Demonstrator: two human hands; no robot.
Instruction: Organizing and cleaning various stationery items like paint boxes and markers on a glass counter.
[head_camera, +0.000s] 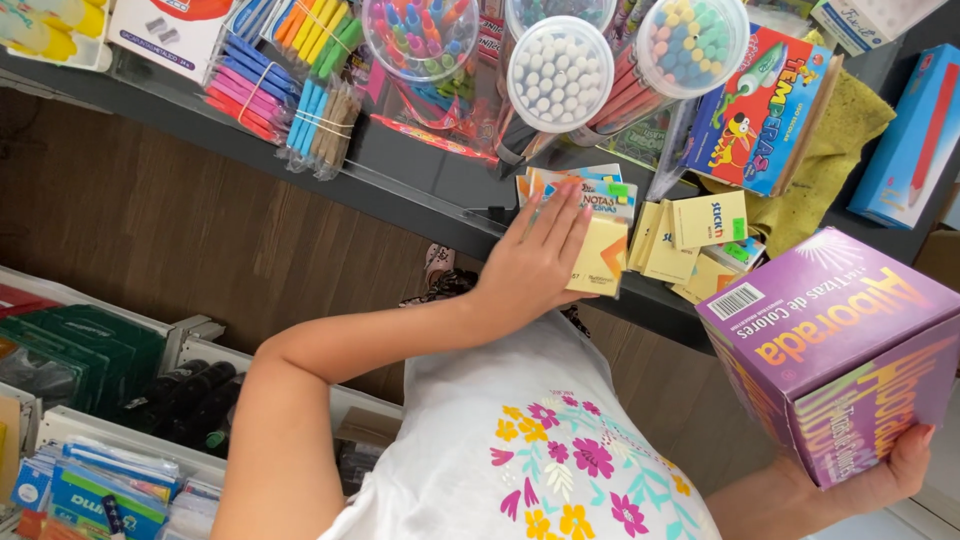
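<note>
The left hand (535, 262) lies flat, fingers spread, on a pack of yellow sticky notes (597, 250) at the shelf edge (420, 205). The right hand (885, 470) cups a purple chalk box (835, 350) from beneath (more sticky-note pads (700, 235) lie between the hands).

your top (540, 440) is white and short-sleeved, of a thin, softly creased fabric. a flower print runs across its front: pink and magenta blooms, small yellow and orange blossoms, and pale teal leaves and stems between them. the print sits in 1 loose cluster; the cloth around it is plain white. both your arms are bare from the sleeve down, with no watch, bracelet or ring showing. your left hand (535, 260) has unpainted-looking nails; on your right hand (895, 470) 1 fingertip shows a pink-red nail.
</note>
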